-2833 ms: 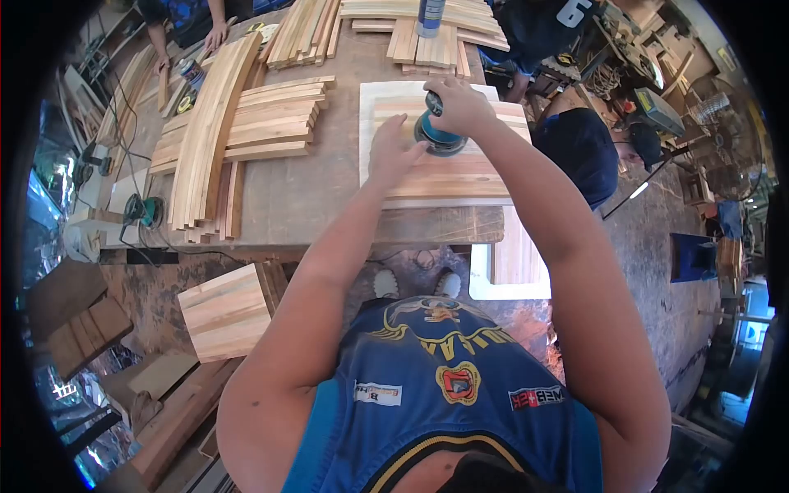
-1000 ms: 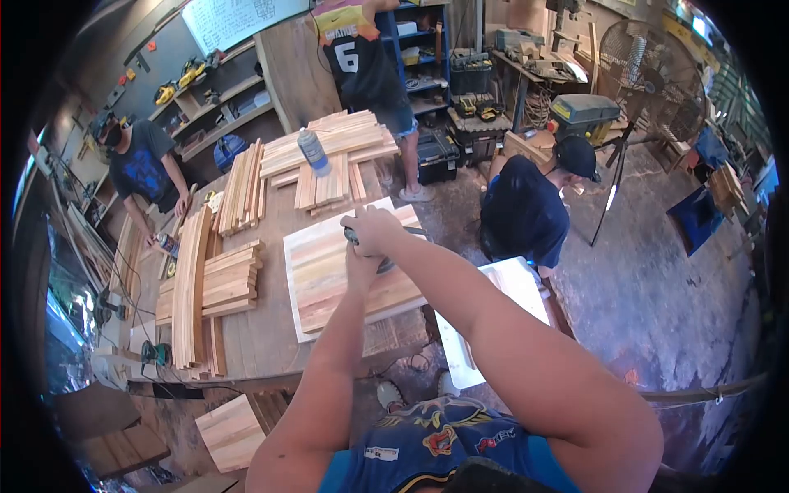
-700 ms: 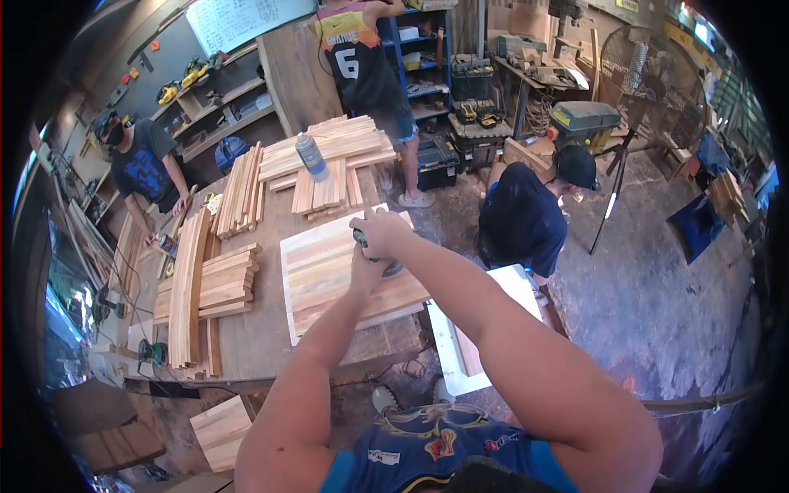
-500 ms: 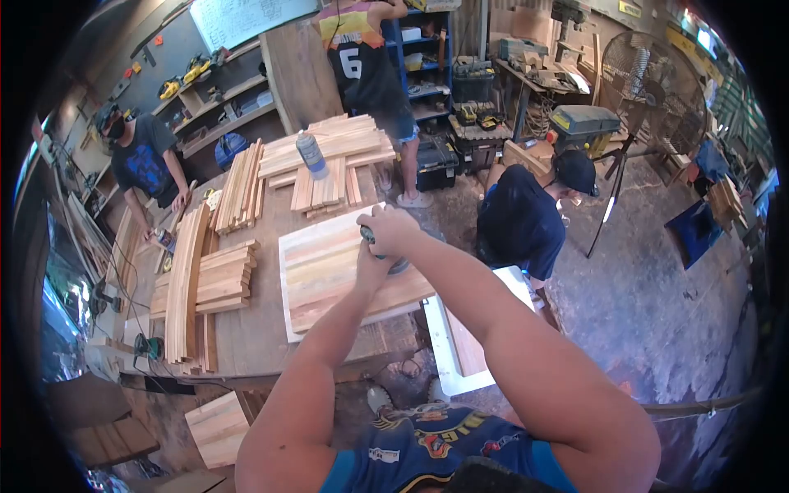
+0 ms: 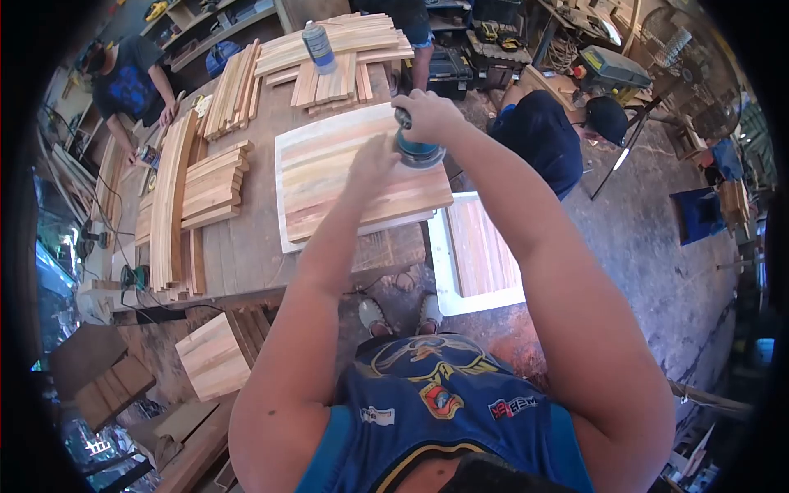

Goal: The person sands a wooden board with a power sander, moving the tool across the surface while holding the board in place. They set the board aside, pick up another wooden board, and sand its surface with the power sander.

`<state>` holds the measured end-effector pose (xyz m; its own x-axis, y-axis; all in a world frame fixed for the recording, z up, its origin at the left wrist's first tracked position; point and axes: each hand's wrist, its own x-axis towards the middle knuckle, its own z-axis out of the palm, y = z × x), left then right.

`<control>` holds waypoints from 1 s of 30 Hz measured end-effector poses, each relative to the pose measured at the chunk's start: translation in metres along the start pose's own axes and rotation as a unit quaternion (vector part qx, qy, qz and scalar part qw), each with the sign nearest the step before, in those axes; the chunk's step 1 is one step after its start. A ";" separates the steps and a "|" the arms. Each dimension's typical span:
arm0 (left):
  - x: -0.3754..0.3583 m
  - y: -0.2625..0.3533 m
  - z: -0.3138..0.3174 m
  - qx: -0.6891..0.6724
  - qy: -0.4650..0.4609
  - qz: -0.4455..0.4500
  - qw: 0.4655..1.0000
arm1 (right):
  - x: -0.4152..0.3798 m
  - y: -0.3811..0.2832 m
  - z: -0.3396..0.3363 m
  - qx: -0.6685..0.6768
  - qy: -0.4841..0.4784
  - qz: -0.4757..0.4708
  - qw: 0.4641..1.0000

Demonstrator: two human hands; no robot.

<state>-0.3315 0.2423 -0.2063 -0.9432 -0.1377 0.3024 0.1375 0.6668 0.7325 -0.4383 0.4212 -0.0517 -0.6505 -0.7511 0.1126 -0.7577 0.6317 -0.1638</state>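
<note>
The right hand [image 5: 427,115] is wrapped over the top of a teal sander [image 5: 417,150], fingers closed around its body, and the sander's round base sits flat on a wooden panel [image 5: 345,185]. The left hand [image 5: 371,160] lies just beside the sander, to its left, palm down on the same panel with the fingers spread and gripping nothing.

The panel (glued from pale and reddish strips) rests on a workbench [image 5: 246,263], directly under both hands, with its near edge close to the bench's front edge.

Left of the left hand lies a stack of short boards [image 5: 212,185], and further left a bundle of long curved slats [image 5: 171,205]. Beyond the right hand, further up the bench, a bottle [image 5: 317,45] stands upright on more slats [image 5: 333,82].

Below the right forearm, off the bench, another panel in a white frame [image 5: 477,251] lies on the floor. To the right of the right hand a person in a dark shirt [image 5: 542,135] crouches; across the bench another person [image 5: 123,78] bends over its far left corner.
</note>
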 end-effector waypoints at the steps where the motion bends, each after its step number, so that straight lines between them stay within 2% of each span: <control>1: -0.003 -0.011 -0.013 0.144 0.003 0.037 0.989 | -0.001 0.003 -0.001 0.001 0.000 0.006 1.000; 2: -0.009 -0.021 -0.027 0.143 0.003 0.036 0.989 | -0.003 0.005 -0.002 0.001 -0.002 0.006 1.000; 4: -0.022 -0.027 -0.065 0.295 -0.058 -0.060 0.952 | -0.006 0.007 -0.005 -0.006 -0.002 0.023 1.000; 5: -0.027 -0.030 -0.081 0.294 -0.056 -0.064 0.952 | -0.007 0.006 -0.007 -0.007 -0.013 0.032 0.999; 7: -0.044 -0.039 -0.106 0.344 -0.032 -0.162 0.924 | -0.008 0.001 -0.006 -0.011 -0.013 0.027 0.999; 10: -0.074 -0.046 -0.130 0.354 0.019 -0.214 0.910 | -0.004 -0.013 -0.002 -0.016 -0.009 0.022 1.000; 12: -0.087 -0.080 -0.133 0.327 0.052 -0.210 0.920 | -0.002 -0.026 -0.001 -0.023 -0.015 0.038 0.999; 14: -0.094 -0.101 -0.130 0.110 0.152 -0.186 0.964 | 0.002 -0.036 0.001 -0.026 -0.003 0.036 0.999; 15: -0.094 -0.070 -0.140 0.043 0.158 -0.228 0.960 | 0.006 -0.044 0.001 -0.024 -0.015 0.034 0.999; 16: -0.095 -0.082 -0.139 0.040 0.161 -0.227 0.960 | 0.010 -0.054 0.003 -0.021 -0.029 0.028 0.999; 18: -0.097 -0.113 -0.136 -0.173 0.172 -0.258 0.935 | 0.018 -0.070 0.006 -0.023 -0.028 0.019 0.999; 21: -0.102 -0.110 -0.134 -0.262 0.237 -0.273 0.895 | 0.026 -0.099 0.013 -0.030 -0.033 0.013 0.999; 22: -0.107 -0.112 -0.132 -0.262 0.238 -0.283 0.891 | 0.028 -0.108 0.017 -0.027 -0.043 0.010 0.999; 24: -0.106 -0.118 -0.134 -0.346 0.258 -0.292 0.853 | 0.039 -0.124 0.020 -0.022 -0.039 0.002 0.999; 28: -0.114 -0.112 -0.135 -0.361 0.266 -0.303 0.841 | 0.051 -0.158 0.027 -0.020 -0.044 -0.022 0.999; 30: -0.114 -0.109 -0.133 -0.455 0.274 -0.283 0.799 | 0.056 -0.176 0.031 -0.027 -0.046 -0.023 0.998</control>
<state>-0.1986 0.0878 -0.2394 -0.6934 -0.6938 -0.1946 0.1346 -0.3900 0.9109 -0.3398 0.2613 -0.0473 -0.6095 -0.7923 0.0283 -0.7899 0.6038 -0.1067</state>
